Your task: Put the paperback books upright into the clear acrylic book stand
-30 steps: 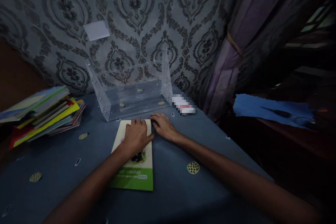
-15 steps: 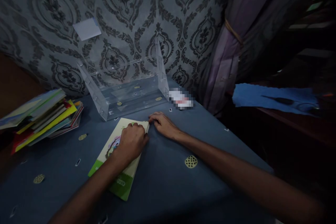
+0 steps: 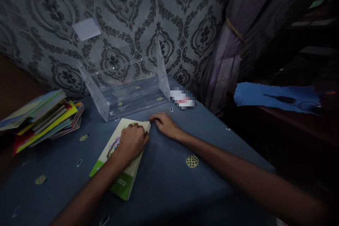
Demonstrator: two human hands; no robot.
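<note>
Far left there's a messy pile of books (image 3: pixel 47 120), then a wide strip of blue tabletop (image 3: pixel 66 169) before the green-and-cream book (image 3: pixel 129 169). That one lies flat on a slant: long axis has the green end toward the person and left, cream end up-right, near the clear rack (image 3: pixel 97 96). Left hand (image 3: pixel 134 139) is on its cover, fingers curled; can't tell if it's pinching anything. Right hand (image 3: pixel 165 125) is by the far right corner, fingers bent, grip unclear. Then more tabletop out to a diagonal edge.
</note>
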